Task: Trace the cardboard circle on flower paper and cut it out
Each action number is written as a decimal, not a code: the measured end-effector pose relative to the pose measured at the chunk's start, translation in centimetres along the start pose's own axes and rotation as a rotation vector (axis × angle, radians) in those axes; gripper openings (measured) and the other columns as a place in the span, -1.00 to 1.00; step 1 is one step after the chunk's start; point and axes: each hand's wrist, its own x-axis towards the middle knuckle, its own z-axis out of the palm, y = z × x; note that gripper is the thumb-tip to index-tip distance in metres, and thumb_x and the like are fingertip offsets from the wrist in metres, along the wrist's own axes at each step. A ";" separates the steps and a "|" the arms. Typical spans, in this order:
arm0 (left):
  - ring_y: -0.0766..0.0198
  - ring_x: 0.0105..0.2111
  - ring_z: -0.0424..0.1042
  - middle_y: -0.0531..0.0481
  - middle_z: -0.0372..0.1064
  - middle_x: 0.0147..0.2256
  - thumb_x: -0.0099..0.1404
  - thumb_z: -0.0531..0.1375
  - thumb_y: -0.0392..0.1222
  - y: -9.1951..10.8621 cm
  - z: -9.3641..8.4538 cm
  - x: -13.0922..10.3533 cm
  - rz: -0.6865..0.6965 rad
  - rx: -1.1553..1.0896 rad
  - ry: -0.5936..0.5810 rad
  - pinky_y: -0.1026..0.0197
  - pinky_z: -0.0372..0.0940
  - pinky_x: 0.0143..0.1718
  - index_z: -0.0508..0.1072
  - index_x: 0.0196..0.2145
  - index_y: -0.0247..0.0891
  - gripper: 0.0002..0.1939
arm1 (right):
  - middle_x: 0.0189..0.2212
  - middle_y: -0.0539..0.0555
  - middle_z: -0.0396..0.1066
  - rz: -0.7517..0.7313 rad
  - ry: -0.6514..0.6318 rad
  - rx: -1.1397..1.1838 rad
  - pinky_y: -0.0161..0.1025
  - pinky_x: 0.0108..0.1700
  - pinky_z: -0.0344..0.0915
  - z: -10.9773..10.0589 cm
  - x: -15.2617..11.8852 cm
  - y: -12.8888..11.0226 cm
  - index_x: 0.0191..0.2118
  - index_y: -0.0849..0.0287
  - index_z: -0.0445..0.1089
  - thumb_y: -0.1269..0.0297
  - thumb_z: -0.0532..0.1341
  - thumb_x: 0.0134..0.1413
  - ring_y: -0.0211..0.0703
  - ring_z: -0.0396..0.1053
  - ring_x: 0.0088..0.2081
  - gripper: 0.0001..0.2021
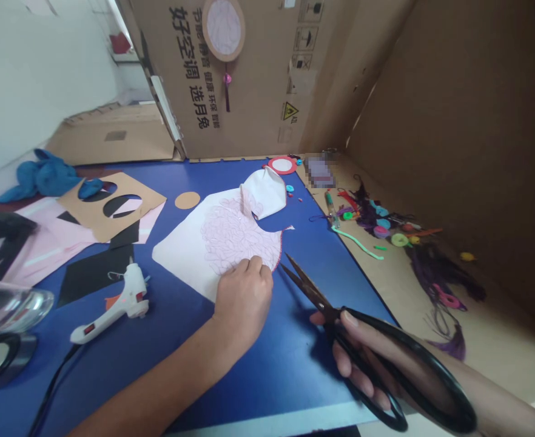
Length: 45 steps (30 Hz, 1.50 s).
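My left hand (245, 296) is closed on the lower edge of a white sheet with a pale pink flower pattern (231, 233). A curved cut with a reddish rim runs along the sheet's right side, and its upper part (267, 191) curls over. In my right hand (358, 352) is a pair of scissors with black handles (315, 291). Their blades are slightly parted, and the tips point at the sheet's right edge close to my left knuckles. Whether the blades touch the sheet I cannot tell.
A white hot glue gun (117, 306) with a black cord lies at left, near a clear glass (13, 306) and a tape roll (3, 358). Card with round holes (97, 227) lies behind. Tassels (444, 273) and beads (399, 240) are scattered right. Cardboard walls (258, 91) stand around.
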 end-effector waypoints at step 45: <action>0.09 -0.37 0.48 -0.02 0.38 -0.39 0.41 0.14 -0.43 1.8 -0.5 -2.6 0.163 -0.105 0.151 0.03 0.28 -0.43 0.44 -0.40 -0.17 -0.75 | -0.51 -0.05 0.49 0.167 -0.023 0.547 -0.50 -0.61 0.16 5.4 0.2 2.6 0.10 0.08 0.52 -0.36 0.66 -0.31 -0.38 0.27 -0.61 -0.10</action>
